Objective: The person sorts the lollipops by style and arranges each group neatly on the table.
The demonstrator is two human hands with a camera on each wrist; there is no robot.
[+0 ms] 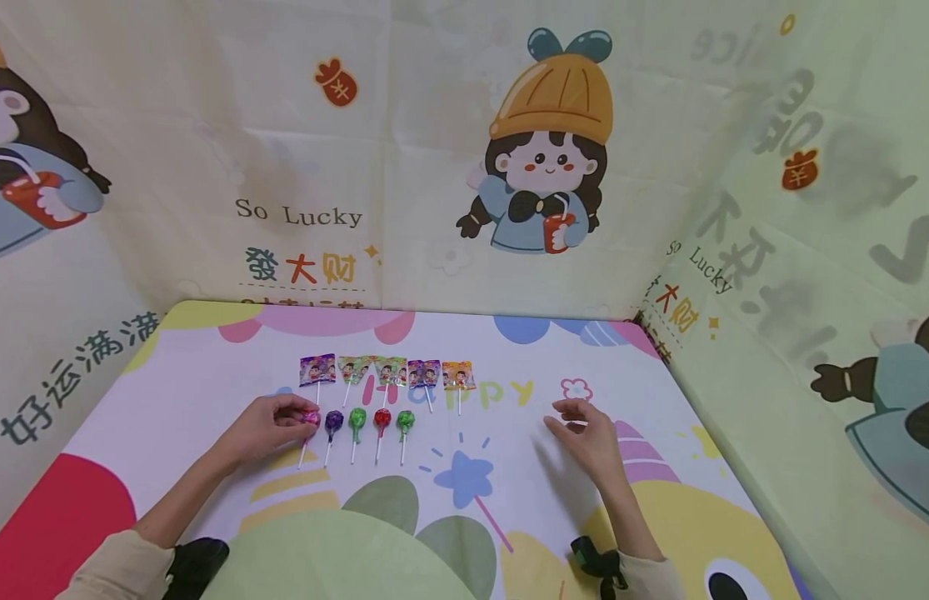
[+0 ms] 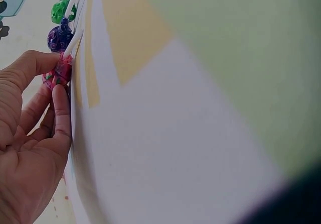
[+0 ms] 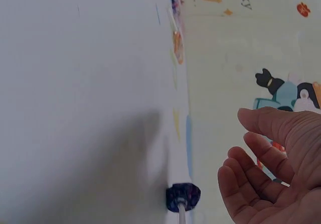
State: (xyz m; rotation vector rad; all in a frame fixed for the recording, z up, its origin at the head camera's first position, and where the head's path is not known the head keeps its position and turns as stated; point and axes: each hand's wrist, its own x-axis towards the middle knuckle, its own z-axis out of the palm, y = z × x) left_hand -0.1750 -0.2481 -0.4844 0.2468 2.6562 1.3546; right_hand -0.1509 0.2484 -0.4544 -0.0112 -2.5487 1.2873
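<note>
My left hand (image 1: 272,429) pinches a pink-wrapped lollipop (image 2: 62,72) by its head, between thumb and fingers. It is at the left end of a row of ball lollipops, followed by a purple lollipop (image 1: 334,422), a green lollipop (image 1: 357,421), a red lollipop (image 1: 382,420) and another green one; their sticks point toward me. Over the table on the right, my right hand (image 1: 587,437) holds nothing, its fingers loosely bent and thumb apart. Low in the right wrist view, left of that hand, appears a dark round lollipop (image 3: 183,196) with a pale stick.
Behind the ball lollipops lies a row of flat-wrapped lollipops, from a purple packet (image 1: 317,369) at left to an orange packet (image 1: 458,375) at right. The table (image 1: 509,450) has a printed cartoon cover. Printed cloth (image 1: 427,167) hangs around its back and sides.
</note>
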